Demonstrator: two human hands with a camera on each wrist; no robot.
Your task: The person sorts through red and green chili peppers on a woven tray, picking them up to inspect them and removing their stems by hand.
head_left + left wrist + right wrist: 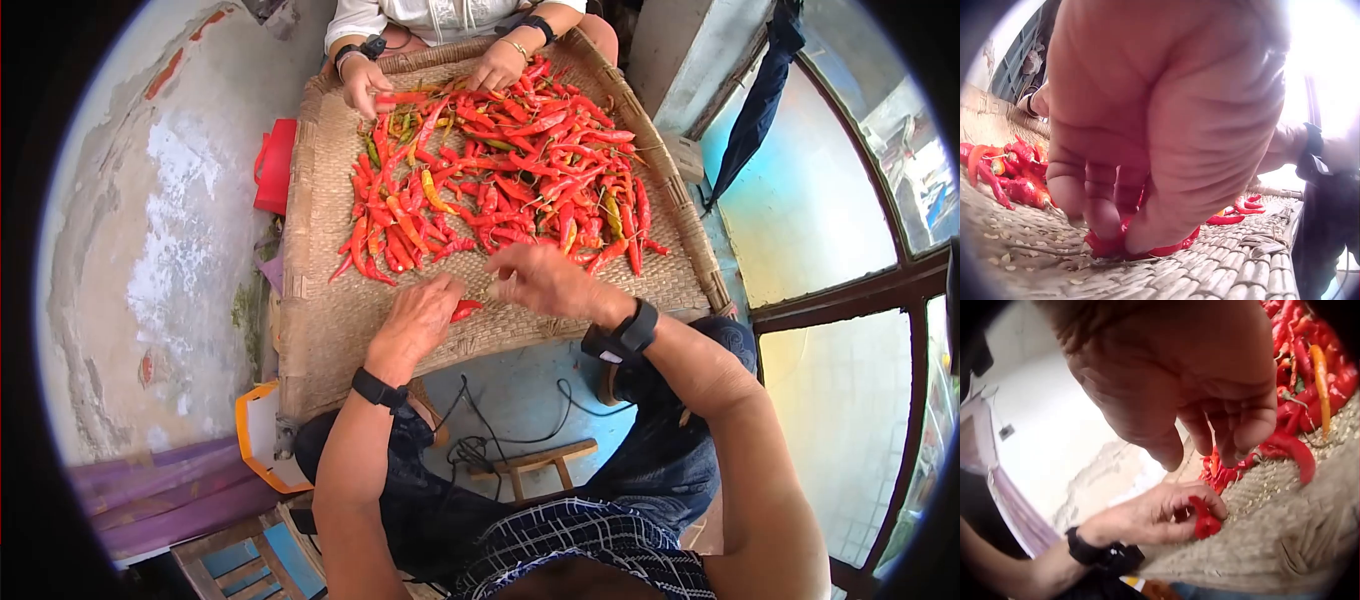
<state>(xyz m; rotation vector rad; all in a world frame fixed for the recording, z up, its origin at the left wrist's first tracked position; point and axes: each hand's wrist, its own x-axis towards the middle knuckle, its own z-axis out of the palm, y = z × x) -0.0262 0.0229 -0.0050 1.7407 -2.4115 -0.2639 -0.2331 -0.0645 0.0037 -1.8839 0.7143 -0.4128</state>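
Note:
My left hand [418, 318] rests low over the woven tray [325, 330], near its front edge. Between its thumb and fingertips it pinches a red chili pepper [1107, 245], whose red end pokes out from the hand in the right wrist view. To the right, my right hand [555, 282] hovers above the tray at the near side of the pile. Its fingers are loosely bent, with a gap between thumb and fingertips and nothing held there. The pile of chili peppers [540, 185], mostly red with some yellow and green, lies just beyond both hands.
Across the tray, another person's hands [497, 66] work in the pile's far side. Pale seeds [1007, 257] are scattered over the weave. A plastered wall [120, 250] stands left, framed glass panes [830, 400] right. Black cables [490, 440] and a wooden stool [540, 460] are below.

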